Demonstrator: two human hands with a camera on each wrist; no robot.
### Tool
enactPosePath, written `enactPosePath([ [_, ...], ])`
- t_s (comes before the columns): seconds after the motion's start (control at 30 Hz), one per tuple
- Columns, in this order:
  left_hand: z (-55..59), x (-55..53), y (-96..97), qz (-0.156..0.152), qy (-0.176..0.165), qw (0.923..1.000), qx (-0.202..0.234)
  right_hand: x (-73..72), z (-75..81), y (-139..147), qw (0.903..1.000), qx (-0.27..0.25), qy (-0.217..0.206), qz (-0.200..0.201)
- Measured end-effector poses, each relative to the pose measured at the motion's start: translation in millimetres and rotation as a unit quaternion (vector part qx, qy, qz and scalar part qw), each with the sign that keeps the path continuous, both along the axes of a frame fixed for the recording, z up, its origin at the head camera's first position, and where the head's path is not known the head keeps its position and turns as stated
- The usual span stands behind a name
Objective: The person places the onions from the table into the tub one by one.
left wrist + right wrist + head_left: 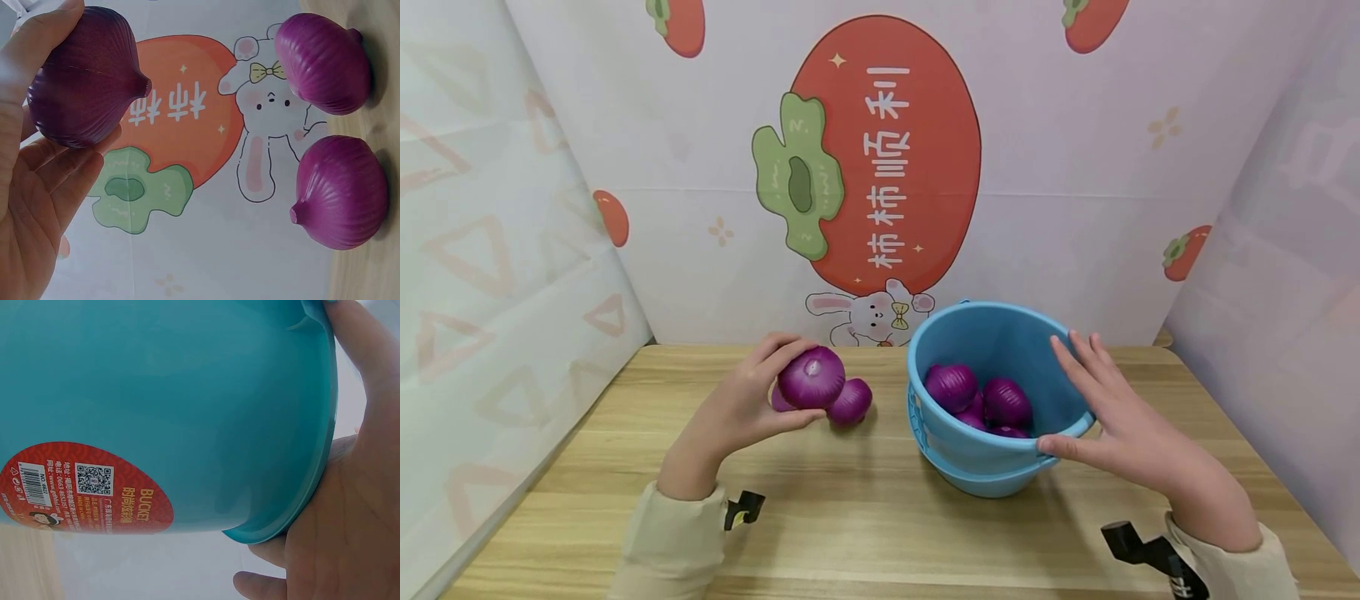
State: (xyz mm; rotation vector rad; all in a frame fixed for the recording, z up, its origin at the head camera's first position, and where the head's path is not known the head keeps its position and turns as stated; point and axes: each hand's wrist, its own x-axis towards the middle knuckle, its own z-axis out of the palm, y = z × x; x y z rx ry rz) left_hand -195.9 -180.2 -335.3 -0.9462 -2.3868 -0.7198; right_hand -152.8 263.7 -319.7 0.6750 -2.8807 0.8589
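Note:
My left hand point(748, 400) holds a purple onion point(812, 377) between thumb and fingers, raised above the table. In the left wrist view, the neck of this held onion point(87, 78) points away from the palm. Two more onions lie on the table behind it: one onion point(851, 402) in plain sight, the other onion point(781, 400) mostly hidden in the head view. A light blue bucket point(955, 446) stands to the right, with several purple onions point(952, 387) inside. Against its right rim rests my right hand point(1120, 417), fingers spread and fairly straight.
The wooden table point(820, 533) ends at a printed cloth backdrop point(1060, 167), with more cloth on both sides. A red label point(87, 487) is stuck on the bucket's outer wall. The bucket's handle point(917, 421) hangs down on its left side.

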Motion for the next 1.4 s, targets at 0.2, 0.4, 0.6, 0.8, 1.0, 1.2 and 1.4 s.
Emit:
enactPosePath([
  [0.2,2.9,1.5,1.3,0.003,-0.003,0.9999,0.012,0.0,-0.3,-1,1.0,-0.003,0.001,0.002],
  [0.4,4.7,0.4,4.8,-0.002,0.008,0.9999,0.014,0.8,-0.6,0,1.0,-0.003,0.0,0.001],
  [0.6,6.0,-0.9,9.5,-0.008,0.01,0.9995,0.029,1.1,-0.2,1,1.0,0.001,0.005,0.0],
  [0.8,10.5,-1.0,16.0,-0.008,0.006,0.9994,0.034,0.3,-0.3,0,1.0,0.001,0.003,0.001],
  [1.0,13.0,-3.2,21.8,-0.017,0.007,0.999,0.041,-0.4,-1.0,0,1.0,-0.003,0.003,0.003],
  [1.2,15.1,-5.5,27.2,-0.03,0.009,0.9983,0.05,-0.5,-1.2,0,1.0,-0.002,0.003,0.003],
  [1.4,17.1,-6.1,34.4,-0.029,0.013,0.998,0.054,-0.6,-0.9,0,1.0,0.001,0.006,0.001],
])
